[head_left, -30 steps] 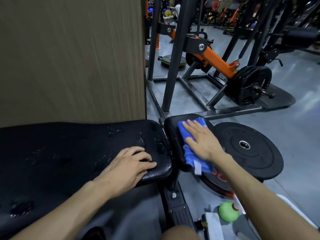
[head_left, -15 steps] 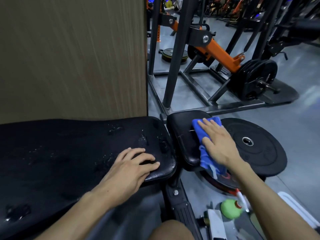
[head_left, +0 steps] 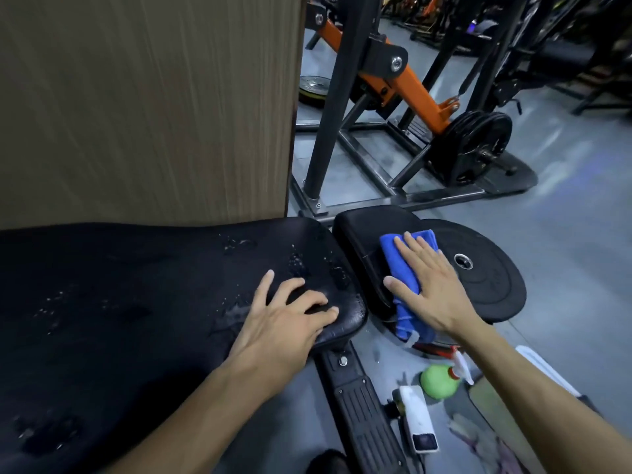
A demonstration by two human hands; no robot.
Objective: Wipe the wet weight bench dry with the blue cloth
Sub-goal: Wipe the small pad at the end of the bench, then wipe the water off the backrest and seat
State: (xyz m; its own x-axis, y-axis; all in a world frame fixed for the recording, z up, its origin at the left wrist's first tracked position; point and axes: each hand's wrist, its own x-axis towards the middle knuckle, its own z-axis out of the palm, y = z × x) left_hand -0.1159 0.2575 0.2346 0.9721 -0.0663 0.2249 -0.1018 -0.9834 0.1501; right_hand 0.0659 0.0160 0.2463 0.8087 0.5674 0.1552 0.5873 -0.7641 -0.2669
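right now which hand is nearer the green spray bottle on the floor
Right. The right hand presses the blue cloth on the small pad, just above the green spray bottle; the left hand rests farther left on the long pad.

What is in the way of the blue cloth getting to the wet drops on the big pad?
The left hand rests on the big pad, right beside the drops. The blue cloth lies under the right hand on the small pad.
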